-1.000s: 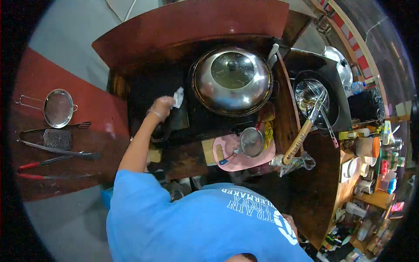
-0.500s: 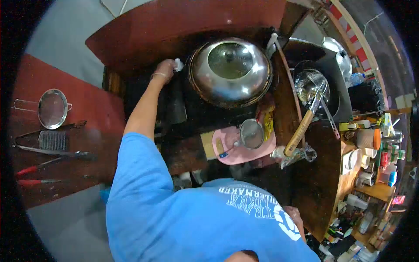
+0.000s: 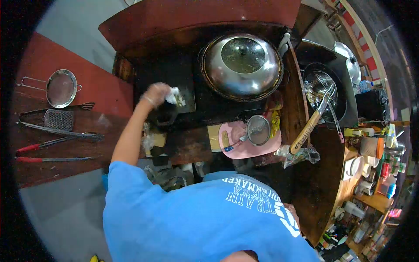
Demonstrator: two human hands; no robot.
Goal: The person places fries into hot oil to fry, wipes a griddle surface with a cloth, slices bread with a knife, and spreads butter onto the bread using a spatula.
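Left grip (image 3: pixel 157 93) clutches crumpled wad (image 3: pixel 176 97).

Two strainers (image 3: pixel 61 88), one white cloth (image 3: pixel 175 97)

One left hand (image 3: pixel 156 94) and one right hand (image 3: pixel 293 212) make two. There are two metal lids (image 3: pixel 246 81), two red handles (image 3: pixel 29 160), one pink board (image 3: pixel 257 152), one wood-handled utensil (image 3: pixel 305 132), one pink-handled utensil (image 3: pixel 338 130) and one orange-lidded tub (image 3: pixel 369 147). Far-right small items (image 3: pixel 384 168) are too crowded to count.
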